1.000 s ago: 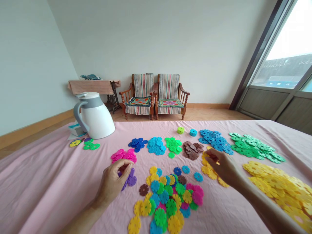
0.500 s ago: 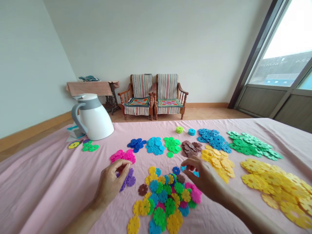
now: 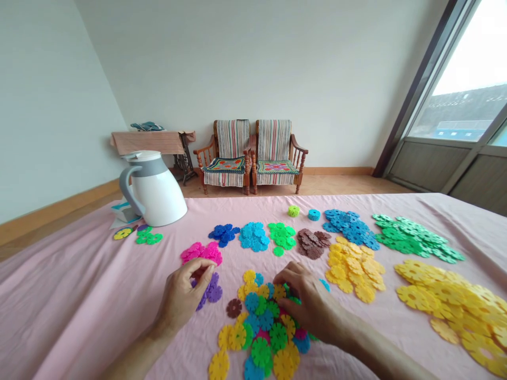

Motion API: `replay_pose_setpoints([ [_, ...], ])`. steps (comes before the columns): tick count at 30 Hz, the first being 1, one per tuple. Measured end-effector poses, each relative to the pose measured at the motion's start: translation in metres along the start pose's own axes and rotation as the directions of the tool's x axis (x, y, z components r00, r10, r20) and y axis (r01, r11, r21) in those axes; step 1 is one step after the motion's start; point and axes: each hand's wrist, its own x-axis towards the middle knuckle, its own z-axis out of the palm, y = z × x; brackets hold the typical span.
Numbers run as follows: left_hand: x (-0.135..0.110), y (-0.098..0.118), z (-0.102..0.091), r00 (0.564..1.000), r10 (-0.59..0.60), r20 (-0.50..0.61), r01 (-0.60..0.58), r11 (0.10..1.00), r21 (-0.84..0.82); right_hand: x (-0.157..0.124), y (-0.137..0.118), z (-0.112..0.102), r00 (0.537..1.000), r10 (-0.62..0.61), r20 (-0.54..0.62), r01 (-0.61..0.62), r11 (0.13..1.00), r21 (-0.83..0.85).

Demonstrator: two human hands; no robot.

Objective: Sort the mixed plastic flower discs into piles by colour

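Mixed pile of flower-shaped plastic discs (image 3: 261, 330): located on the pink tablecloth (image 3: 106, 274), centre front, pieces overlapping in several colours. A single brown disc (image 3: 233, 307) lies just beside it.

Right hand (image 3: 303, 298): over the pile's far right part, thumb and forefinger parted about a yellow disc (image 3: 279, 292); contact cannot be confirmed. Left hand (image 3: 186, 287): thumb and forefinger tips pressed together, no piece visible between them, near the purple discs (image 3: 215, 292) and the pink pile (image 3: 206, 252).

Risk, in my judgement: overlapping edges could catch, dragging neighbouring discs along; the right wrist, if lowered, could disturb pieces beneath.

Beyond: brown pile (image 3: 311, 244) and yellow pile (image 3: 354, 266) sit close together, so a stray sleeve or knuckle could mix them. White-and-grey jug (image 3: 162, 195) stands upright, well apart.
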Motion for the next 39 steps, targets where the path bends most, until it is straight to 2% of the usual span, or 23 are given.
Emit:
replay_pose_setpoints([
  [4, 0.001, 0.002, -0.001, 1.000, 0.011, -0.002, -0.011, 1.000, 0.008, -0.004, -0.002, 0.000, 0.999, 0.046, -0.029, -0.044, 0.997, 0.063],
  [8, 0.001, 0.000, -0.001, 1.000, 0.018, -0.016, -0.018, 1.000, 0.021, -0.005, 0.009, -0.020, 0.996, 0.082, -0.047, -0.077, 0.993, 0.084],
  [11, 0.000, -0.002, -0.001, 1.000, 0.022, -0.015, -0.021, 0.999, 0.025, -0.009, 0.037, -0.044, 0.974, 0.153, -0.166, -0.168, 0.982, -0.081],
  [16, 0.000, -0.003, 0.001, 1.000, 0.010, -0.005, -0.010, 1.000, 0.027, -0.023, 0.091, -0.079, 0.918, 0.246, -0.311, -0.343, 0.886, -0.312],
  [19, 0.000, -0.003, 0.001, 1.000, 0.012, -0.008, -0.012, 1.000, 0.019, -0.026, 0.101, -0.086, 0.882, 0.216, -0.420, -0.385, 0.842, -0.377],
  [22, 0.000, 0.000, 0.001, 1.000, 0.014, -0.006, -0.014, 1.000, 0.011, -0.021, 0.083, -0.078, 0.899, 0.174, -0.402, -0.318, 0.891, -0.325],
  [25, 0.000, 0.004, 0.000, 1.000, 0.009, -0.008, -0.009, 1.000, 0.011, -0.012, 0.051, -0.059, 0.961, 0.152, -0.231, -0.198, 0.961, -0.192],
  [28, 0.000, 0.006, 0.000, 1.000, 0.012, -0.015, -0.011, 1.000, 0.010, -0.004, 0.021, -0.036, 0.992, 0.061, -0.110, -0.073, 0.992, -0.105],
  [33, 0.000, 0.006, -0.001, 1.000, 0.008, -0.001, -0.008, 1.000, 0.012, 0.009, -0.011, -0.005, 1.000, -0.015, 0.003, 0.015, 0.994, -0.104],
  [39, -0.001, 0.003, 0.000, 1.000, 0.002, 0.013, -0.002, 1.000, -0.001, 0.022, -0.021, 0.012, 0.999, 0.003, 0.045, 0.006, 0.977, -0.212],
])
